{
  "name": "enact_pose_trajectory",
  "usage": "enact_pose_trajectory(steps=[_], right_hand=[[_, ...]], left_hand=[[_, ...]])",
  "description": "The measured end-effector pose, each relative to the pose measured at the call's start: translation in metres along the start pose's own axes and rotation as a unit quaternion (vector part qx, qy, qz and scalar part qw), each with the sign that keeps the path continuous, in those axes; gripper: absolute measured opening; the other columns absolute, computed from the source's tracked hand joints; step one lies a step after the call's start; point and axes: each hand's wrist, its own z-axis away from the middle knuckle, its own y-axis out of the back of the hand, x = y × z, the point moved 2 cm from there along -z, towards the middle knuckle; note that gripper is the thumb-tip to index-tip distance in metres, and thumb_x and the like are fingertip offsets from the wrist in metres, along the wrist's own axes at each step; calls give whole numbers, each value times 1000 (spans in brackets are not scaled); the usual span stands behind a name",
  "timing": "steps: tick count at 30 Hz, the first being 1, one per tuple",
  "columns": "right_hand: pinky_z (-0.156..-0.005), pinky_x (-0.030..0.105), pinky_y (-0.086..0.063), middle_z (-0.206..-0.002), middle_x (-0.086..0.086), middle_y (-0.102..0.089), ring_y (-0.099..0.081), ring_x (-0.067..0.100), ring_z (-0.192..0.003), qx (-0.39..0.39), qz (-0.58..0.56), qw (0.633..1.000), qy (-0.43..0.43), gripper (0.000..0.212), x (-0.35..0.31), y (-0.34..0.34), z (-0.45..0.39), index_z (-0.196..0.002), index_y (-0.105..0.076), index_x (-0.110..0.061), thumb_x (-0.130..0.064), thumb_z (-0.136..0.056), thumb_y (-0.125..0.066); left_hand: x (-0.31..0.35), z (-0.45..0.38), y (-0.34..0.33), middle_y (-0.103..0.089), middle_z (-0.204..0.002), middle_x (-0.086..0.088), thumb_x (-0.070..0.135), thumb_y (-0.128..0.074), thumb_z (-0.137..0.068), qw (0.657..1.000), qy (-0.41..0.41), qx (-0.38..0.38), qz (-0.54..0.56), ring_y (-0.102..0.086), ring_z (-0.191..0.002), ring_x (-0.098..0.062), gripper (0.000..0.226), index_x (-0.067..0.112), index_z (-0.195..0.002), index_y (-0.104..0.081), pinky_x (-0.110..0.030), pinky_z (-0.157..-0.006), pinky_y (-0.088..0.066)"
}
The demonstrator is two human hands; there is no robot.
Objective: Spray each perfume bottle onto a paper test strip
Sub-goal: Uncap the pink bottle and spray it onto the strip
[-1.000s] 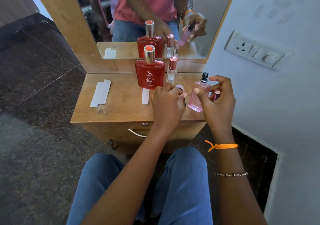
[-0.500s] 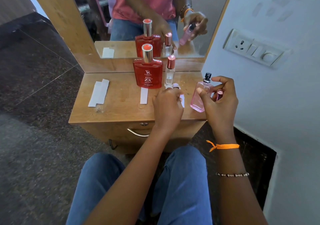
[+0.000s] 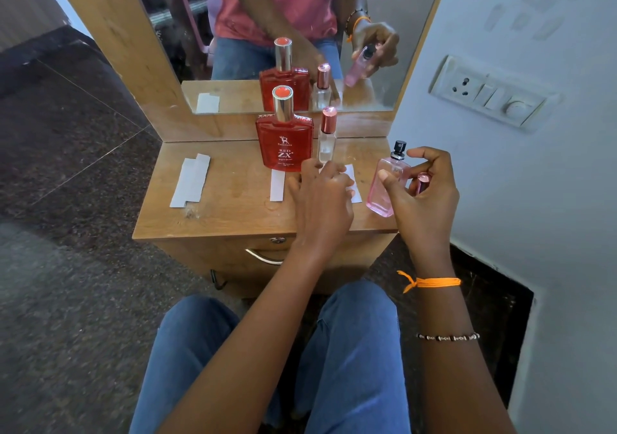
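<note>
**Pink bottle held over the desk, strip pressed down beside it**

A pale pink rectangular glass perfume bottle (image 3: 387, 184) with a black spray nozzle is held in the right hand (image 3: 424, 196), above the right edge of the small wooden desk (image 3: 230, 213). The grip is closed around the bottle: the thumb is laid across its front face, the index finger is curled above the nozzle without clearly touching it, and a small shiny pink cap (image 3: 422, 183) is tucked against the palm. The bottle is tilted slightly, with its nozzle turned toward the left.

The left hand (image 3: 322, 199) is laid palm-down on the desk, its fingertips on a white paper test strip (image 3: 354, 183) just left of the pink bottle. Whether the strip is pinched or only pressed flat cannot be told, as the fingers are seen from behind.

A flat red glass perfume bottle (image 3: 284, 148) with a silver cap is stood upright at the back of the desk, and a slim clear bottle (image 3: 326, 139) with a rose-gold cap is stood just beside it on the right. A second white strip (image 3: 277, 184) is laid in front of the red bottle. A loose stack of white strips (image 3: 191, 180) is laid well apart, near the desk's left edge. The bottles and hands are reflected in the wood-framed mirror (image 3: 140, 39) behind.
</note>
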Motion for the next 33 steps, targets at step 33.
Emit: enact_pose_trajectory(steps=[33], right_hand=[[-74, 20, -49, -87, -7, -59, -53, 8, -76, -45, -41, 994, -86, 26, 16, 0, -11, -100, -58, -24, -17, -79, -72]], left_hand=[[3, 3, -4, -55, -125, 9, 5, -58, -84, 995, 36, -56, 78, -28, -124, -22, 32, 23, -109, -65, -33, -92, -18]])
